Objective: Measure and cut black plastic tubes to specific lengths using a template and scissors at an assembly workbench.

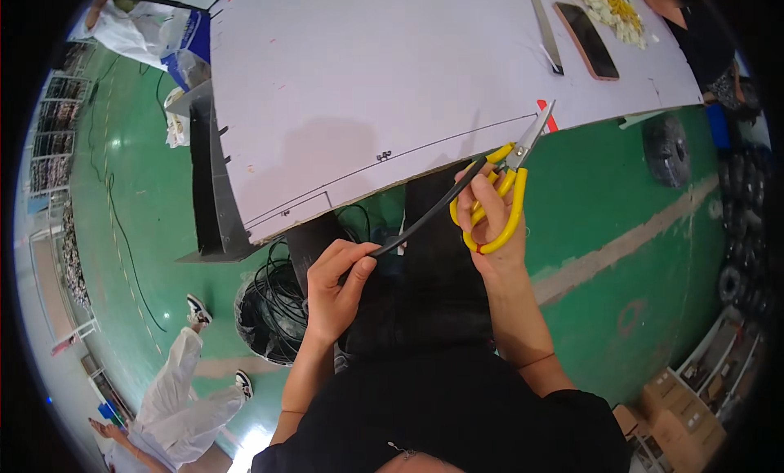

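Pinched between the thumb and fingers of my left hand is one end of a short black cable. It curves up to the right, and its far end lies by the fingers of my right hand. That hand holds yellow-handled scissors, with its fingers through the loops. The blades point away to the upper right, over the table's near edge, and look closed together. Whether the right fingers also grip the cable I cannot tell. Both hands are above my lap, in front of the white tabletop.
Thin black lines and red tape mark the tabletop. A phone, a metal ruler and a pile of yellow-and-white pieces lie far right. Coiled black cable sits below the table. People stand nearby; cardboard boxes are lower right.
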The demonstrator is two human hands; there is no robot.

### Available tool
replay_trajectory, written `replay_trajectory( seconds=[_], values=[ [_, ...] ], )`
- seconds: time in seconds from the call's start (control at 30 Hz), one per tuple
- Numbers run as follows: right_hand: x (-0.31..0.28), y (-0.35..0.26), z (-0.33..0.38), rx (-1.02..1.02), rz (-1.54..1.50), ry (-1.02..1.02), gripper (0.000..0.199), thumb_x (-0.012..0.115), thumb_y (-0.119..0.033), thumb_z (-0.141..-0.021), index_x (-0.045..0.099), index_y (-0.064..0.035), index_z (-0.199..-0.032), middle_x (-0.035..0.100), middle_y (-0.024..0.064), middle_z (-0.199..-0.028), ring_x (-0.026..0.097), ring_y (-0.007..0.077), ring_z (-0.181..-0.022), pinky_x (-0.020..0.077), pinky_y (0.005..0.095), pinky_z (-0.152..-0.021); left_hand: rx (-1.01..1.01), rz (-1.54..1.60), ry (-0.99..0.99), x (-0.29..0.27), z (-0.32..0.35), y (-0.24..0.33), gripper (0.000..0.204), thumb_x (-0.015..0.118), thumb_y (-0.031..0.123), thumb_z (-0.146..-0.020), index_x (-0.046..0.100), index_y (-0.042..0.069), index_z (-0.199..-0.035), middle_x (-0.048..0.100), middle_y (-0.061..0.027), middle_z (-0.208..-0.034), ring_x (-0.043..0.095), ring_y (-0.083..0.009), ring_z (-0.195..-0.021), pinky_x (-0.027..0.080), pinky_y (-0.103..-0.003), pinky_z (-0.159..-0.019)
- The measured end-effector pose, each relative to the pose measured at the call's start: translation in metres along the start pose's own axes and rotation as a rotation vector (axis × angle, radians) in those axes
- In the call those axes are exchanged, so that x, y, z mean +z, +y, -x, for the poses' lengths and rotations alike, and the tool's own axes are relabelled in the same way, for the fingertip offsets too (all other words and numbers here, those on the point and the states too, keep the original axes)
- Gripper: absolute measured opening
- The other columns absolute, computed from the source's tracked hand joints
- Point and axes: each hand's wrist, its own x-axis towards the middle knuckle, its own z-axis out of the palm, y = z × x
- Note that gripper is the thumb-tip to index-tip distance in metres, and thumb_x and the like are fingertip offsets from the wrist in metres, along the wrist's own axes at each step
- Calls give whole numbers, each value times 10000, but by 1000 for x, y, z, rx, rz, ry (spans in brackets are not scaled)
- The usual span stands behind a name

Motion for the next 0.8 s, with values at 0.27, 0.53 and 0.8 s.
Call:
replay_trajectory(
  seconds=[0.27, 0.53, 0.8],
  values=[
    [-13, -2, -9, 18, -63, 56, 115, 557, -111, -828, 536, 1, -825, 504, 46, -620, 444, 108, -444, 329, 212, -414, -52, -123, -128, 5, -19, -5, 137, 583, 67, -827, 615, -18, -930, 538, -51, -750, 491, -126, -671, 367, -220, -587],
    [-70, -24, -42, -274, 134, 532, 183, 612, -97, -798, 493, -17, -912, 511, 58, -651, 469, 132, -502, 382, 237, -460, -136, -393, -13, -64, 0, -17, 124, 595, 14, -784, 624, -11, -902, 501, -28, -724, 463, -100, -647, 347, -210, -548],
    [-70, -18, -63, -217, 98, 560, 206, 630, -116, -781, 501, -11, -903, 520, 59, -667, 529, 138, -556, 430, 245, -469, -286, -362, 8, -109, 2, -34, 139, 640, 94, -777, 626, -3, -874, 526, -35, -742, 473, -111, -674, 352, -207, -583]
  ],
)
